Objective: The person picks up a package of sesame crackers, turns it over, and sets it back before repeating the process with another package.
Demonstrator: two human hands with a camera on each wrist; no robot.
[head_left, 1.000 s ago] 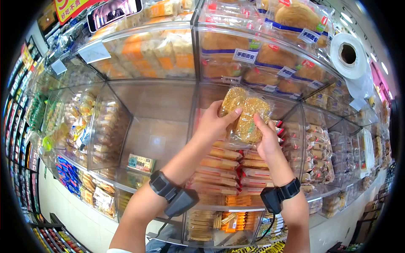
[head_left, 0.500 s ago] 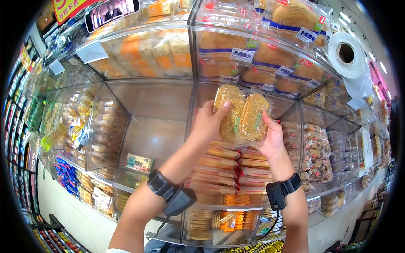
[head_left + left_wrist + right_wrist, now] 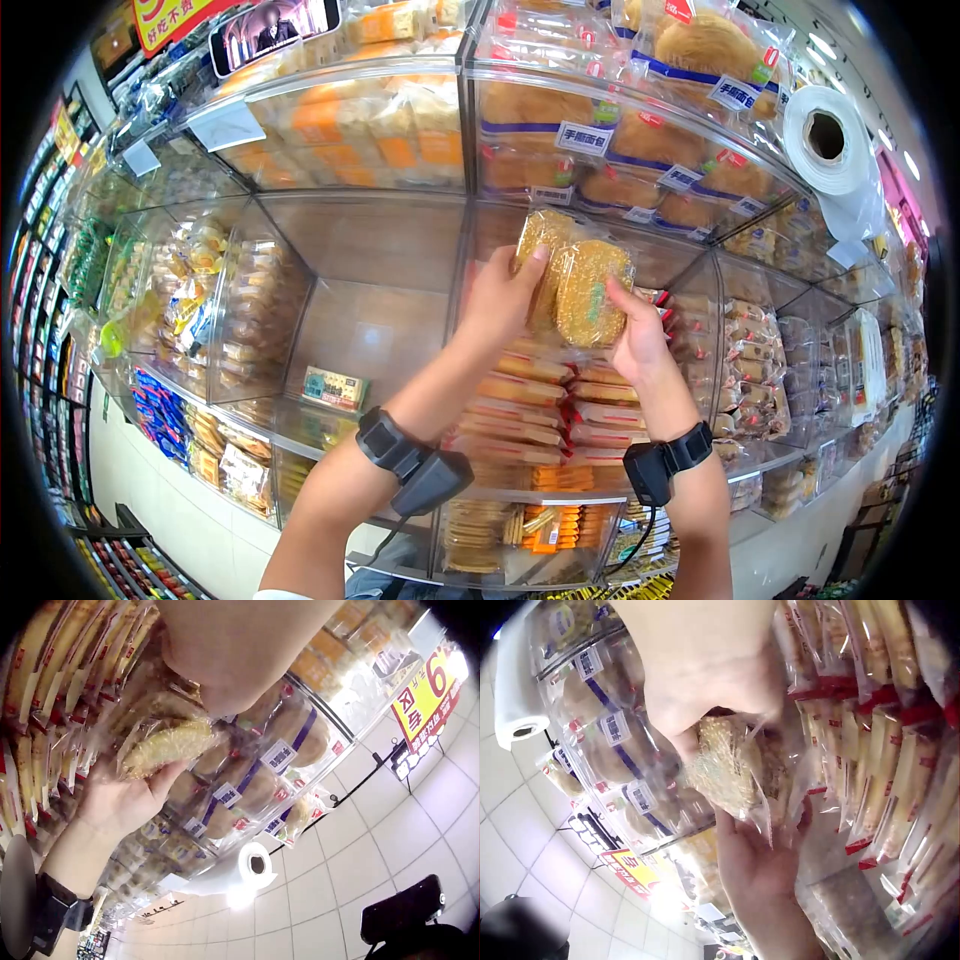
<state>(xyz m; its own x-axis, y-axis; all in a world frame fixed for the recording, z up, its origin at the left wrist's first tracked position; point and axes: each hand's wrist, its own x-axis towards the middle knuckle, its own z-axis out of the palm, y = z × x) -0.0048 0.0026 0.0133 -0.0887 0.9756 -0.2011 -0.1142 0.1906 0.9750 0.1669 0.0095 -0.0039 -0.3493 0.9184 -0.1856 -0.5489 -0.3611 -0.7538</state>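
Two sesame-covered pastries in clear wrap are held up in front of the shelves in the head view. The left hand (image 3: 498, 294) grips the left pastry (image 3: 546, 236), its thumb lying on the front. On the other side, the right hand (image 3: 640, 335) pinches the right pastry (image 3: 592, 295) with its thumb on the wrap. The pastries overlap, the right one nearer the camera. In the left wrist view one wrapped pastry (image 3: 166, 748) shows edge-on above the right palm (image 3: 124, 802). In the right wrist view, the left palm (image 3: 757, 862) lies below the wrapped pastry (image 3: 726, 765).
Packed long pastries (image 3: 520, 385) fill the bin below the hands. Bagged breads (image 3: 640, 135) sit on the shelf above, with a plastic bag roll (image 3: 850, 165) at its right end. A small box (image 3: 335, 388) stands in the left bin. A phone (image 3: 272, 35) is at the top left.
The two pastries were spread side by side half a second ago; now they overlap again, the right one in front. Both hands still hold them, and the head view has shifted slightly.
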